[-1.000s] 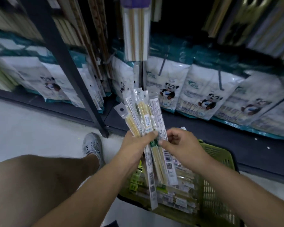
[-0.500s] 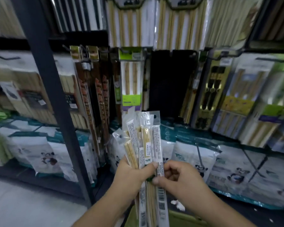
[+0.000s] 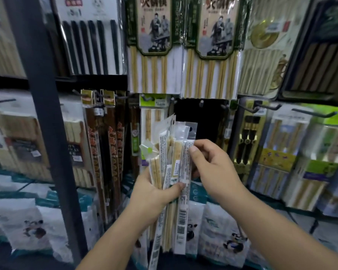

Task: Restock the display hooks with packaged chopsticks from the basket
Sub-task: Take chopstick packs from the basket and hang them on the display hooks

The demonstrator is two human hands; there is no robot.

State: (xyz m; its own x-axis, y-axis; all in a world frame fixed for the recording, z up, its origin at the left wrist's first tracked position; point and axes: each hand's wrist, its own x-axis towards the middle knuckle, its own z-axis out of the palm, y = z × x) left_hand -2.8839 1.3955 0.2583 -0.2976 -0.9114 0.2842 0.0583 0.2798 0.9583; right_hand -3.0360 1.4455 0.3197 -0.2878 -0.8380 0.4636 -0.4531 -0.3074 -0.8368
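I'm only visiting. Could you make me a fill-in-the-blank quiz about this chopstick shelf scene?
The left hand grips a bunch of packets; the right hand's ____ presses the front of the rightmost one.
The hook above the dark gap is ____.
The bags at the bottom show a cartoon ____.
Missing: thumb; empty; panda.

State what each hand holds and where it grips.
Left hand grips the bundle of chopstick packets around its middle; right hand pinches the rightmost packet near its top.

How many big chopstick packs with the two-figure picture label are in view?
2. One illustrated pack hangs top centre; the second pack just right of it. Others may hide behind them.
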